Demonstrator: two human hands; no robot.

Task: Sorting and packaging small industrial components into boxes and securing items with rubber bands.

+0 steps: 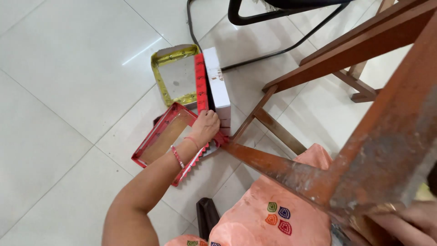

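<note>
My left hand (205, 126) reaches down to the floor, its fingers curled over the far corner of a shallow red box (157, 139) with a brown cardboard inside and a zigzag edge. Red bangles ring that wrist. Just beyond the hand, a white box with a red side (217, 84) stands on edge. An open gold-lined box (175, 73) lies behind it. My right hand (412, 223) is blurred at the bottom right corner, against a worn wooden frame (387, 150). Its grip is hidden.
The wooden frame's legs and rails (273, 125) spread across the right half, down to the white tiled floor (59, 114). A black metal chair base (273, 16) stands at the top. My orange embroidered clothing (264, 214) and a dark object (207, 217) fill the bottom.
</note>
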